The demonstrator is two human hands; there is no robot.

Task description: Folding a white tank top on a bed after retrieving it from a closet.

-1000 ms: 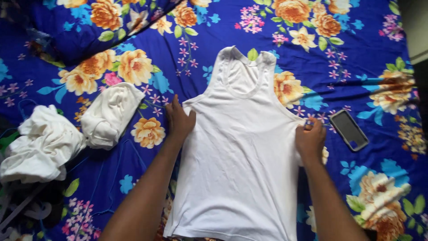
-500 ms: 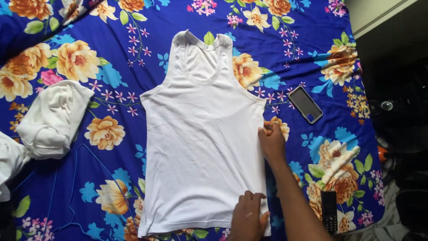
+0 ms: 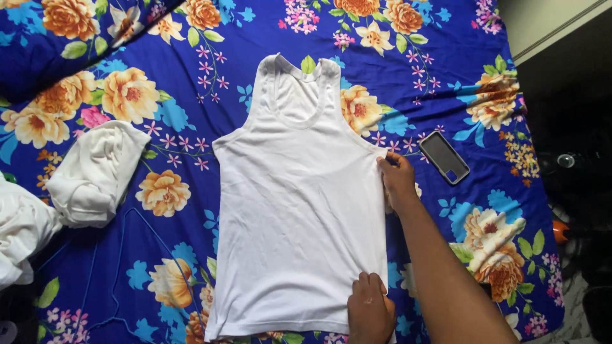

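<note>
**Both hands on the vest's right edge**

At the far left lie crumpled white clothes (image 3: 25,236) and a rolled white bundle (image 3: 95,175), well apart from the white sleeveless vest (image 3: 296,210), spread flat mid-bedsheet (image 3: 191,108). The left hand (image 3: 370,312) pinches its lower right hem; the right hand (image 3: 398,181) pinches the armhole edge. Lifting both evenly would likely keep the fold straight; open sheet lies leftward. A phone (image 3: 444,157) sits near on the right.

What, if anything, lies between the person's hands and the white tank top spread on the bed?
Nothing visible does. The right hand rests on the white tank top at its right side edge below the armhole, and the left hand presses its lower right hem. The phone lies apart on the floral bedsheet.
</note>
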